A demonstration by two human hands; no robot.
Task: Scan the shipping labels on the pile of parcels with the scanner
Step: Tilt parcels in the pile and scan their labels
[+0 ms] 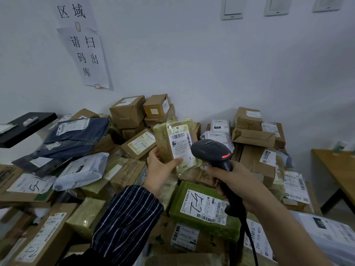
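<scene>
The left hand grips a yellow-green parcel just above the middle of the view, holding it upright over the pile. Its thumb lies across the lower left edge of the label and its fingers curl behind the pack. The label faces the camera, with barcodes near its top. At three o'clock from the parcel, close beside it, is the black scanner. The right hand is closed round its handle, and a red light shows on its head. The head overlaps the label's right edge, but whether it touches the parcel is hard to say from this angle. A dark cable runs from the handle toward six o'clock. A striped sleeve covers the left forearm; the right forearm is bare. Below the hands, at six o'clock, a green parcel lies flat with its own label up. Brown boxes and bags fill the pile from nine to three o'clock, among them a dark blue bag at ten o'clock and a pale bag below it. A black shelf sits at nine o'clock and a wooden table at three. Paper signs hang on the wall at eleven o'clock and switches at one.
</scene>
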